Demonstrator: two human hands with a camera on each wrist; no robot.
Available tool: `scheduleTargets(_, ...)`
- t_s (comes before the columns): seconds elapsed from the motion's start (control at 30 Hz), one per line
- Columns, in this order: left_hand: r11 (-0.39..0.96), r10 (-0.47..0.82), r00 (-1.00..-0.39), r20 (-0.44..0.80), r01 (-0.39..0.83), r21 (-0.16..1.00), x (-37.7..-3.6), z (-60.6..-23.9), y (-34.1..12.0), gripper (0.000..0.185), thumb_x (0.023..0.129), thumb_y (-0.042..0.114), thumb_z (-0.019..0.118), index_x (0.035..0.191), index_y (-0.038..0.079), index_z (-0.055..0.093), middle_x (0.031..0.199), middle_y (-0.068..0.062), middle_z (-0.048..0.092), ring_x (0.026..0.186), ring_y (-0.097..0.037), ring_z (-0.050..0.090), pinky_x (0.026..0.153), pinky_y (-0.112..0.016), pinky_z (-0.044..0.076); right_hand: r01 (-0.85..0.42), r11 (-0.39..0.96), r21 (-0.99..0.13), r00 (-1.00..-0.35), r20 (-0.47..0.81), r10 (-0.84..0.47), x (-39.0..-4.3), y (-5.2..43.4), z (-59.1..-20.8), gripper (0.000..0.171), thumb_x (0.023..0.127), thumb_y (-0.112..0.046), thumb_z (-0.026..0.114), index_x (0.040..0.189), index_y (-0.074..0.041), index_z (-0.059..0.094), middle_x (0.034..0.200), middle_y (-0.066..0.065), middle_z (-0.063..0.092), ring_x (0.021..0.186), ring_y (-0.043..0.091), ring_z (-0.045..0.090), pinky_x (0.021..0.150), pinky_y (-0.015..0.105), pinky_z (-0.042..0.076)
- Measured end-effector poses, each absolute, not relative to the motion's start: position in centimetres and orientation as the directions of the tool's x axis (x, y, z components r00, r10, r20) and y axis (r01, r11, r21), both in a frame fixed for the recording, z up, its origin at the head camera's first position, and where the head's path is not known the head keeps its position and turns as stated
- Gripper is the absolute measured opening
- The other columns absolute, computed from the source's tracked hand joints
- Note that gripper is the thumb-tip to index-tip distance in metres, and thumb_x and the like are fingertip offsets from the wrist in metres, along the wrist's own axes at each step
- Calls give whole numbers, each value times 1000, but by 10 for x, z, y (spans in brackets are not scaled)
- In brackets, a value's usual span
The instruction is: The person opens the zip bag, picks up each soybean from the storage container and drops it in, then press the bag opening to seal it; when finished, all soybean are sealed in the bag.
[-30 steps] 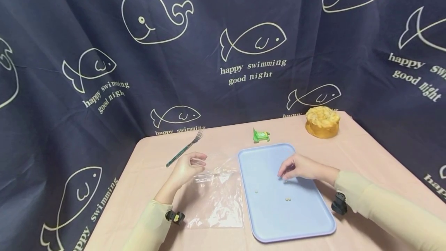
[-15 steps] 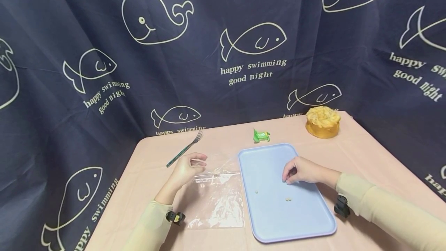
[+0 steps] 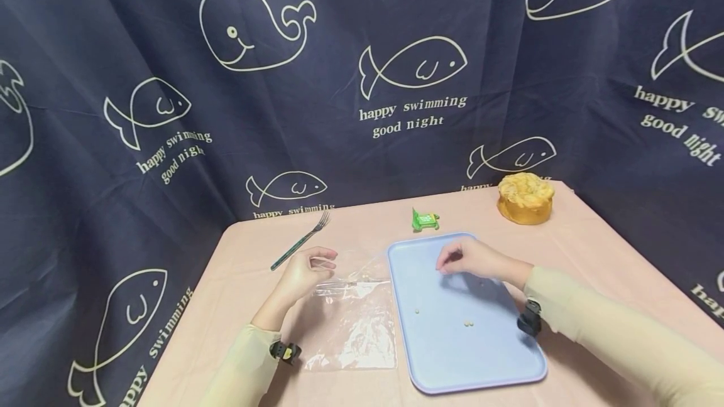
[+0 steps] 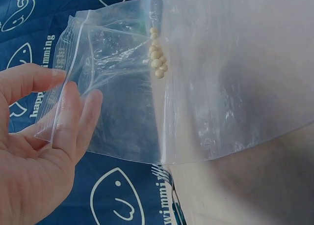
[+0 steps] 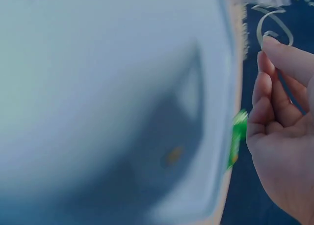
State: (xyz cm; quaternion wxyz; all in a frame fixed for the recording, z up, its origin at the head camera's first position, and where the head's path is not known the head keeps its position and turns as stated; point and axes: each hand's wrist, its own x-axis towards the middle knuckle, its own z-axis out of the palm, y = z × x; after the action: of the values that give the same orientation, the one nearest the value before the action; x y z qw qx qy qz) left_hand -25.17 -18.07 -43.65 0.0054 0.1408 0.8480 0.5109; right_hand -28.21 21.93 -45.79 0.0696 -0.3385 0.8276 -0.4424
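Observation:
My left hand holds the zip edge of a clear zip-lock bag that lies flat left of the tray. In the left wrist view, the thumb and fingers are at its mouth, and several pale soybeans sit inside the bag. My right hand hovers over the upper part of the blue tray, thumb and fingertips pinched together. At the fingertips in the right wrist view a small pale bean seems to show, partly hidden. Loose soybeans lie on the tray.
A fork lies beyond the left hand. Behind the tray is a green-wrapped packet, and a round golden bread stands at the back right. The table has a pink cloth, with a dark printed curtain behind it.
My right hand went down to the tray, pinched, then rose and moved left toward the bag. A bean formerly behind the hand now shows on the tray. The left hand stays put.

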Motion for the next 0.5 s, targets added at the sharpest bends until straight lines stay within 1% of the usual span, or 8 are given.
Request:
scheduleTargets(0.1,442,241,-962,125,224,868,-251,-436,-180,37,81,-8,69,117,-5,69,114,-22,70,97,-29,72,80,-33,61,-485,409,-773,-795,195,-575,-289,195,-446,6,88,-8,78,93,-5,77,91,0,75,86,12,67,81,25,55)
scheduleTargets(0.2,442,239,-964,120,218,870,-249,-434,-179,37,81,-8,69,118,-5,68,116,-23,69,98,-30,72,81,-34,61,-487,392,-781,-806,229,-546,-294,165,-436,8,89,-10,78,96,-6,78,95,1,76,91,14,68,85,27,56)
scheduleTargets(0.33,436,245,-960,134,233,870,-248,-432,-177,39,80,-7,70,119,-7,67,116,-23,70,98,-31,72,80,-36,61,-512,317,-798,-783,282,-554,-297,124,-427,8,90,-7,77,96,-4,79,97,4,76,94,18,70,88,32,57)
scheduleTargets(0.43,438,247,-958,145,244,865,-248,-432,-176,38,80,-6,71,118,-6,68,114,-21,71,97,-31,72,81,-36,61,-525,302,-796,-769,292,-568,-298,99,-423,7,89,-7,77,96,-5,79,96,2,76,91,16,69,86,35,57)
scheduleTargets(0.5,439,243,-958,150,246,864,-248,-431,-176,37,80,-6,71,117,-5,69,113,-19,71,96,-31,73,81,-36,61,-526,303,-794,-764,285,-578,-299,86,-423,6,89,-7,77,95,-5,79,94,1,76,86,13,67,82,34,57)
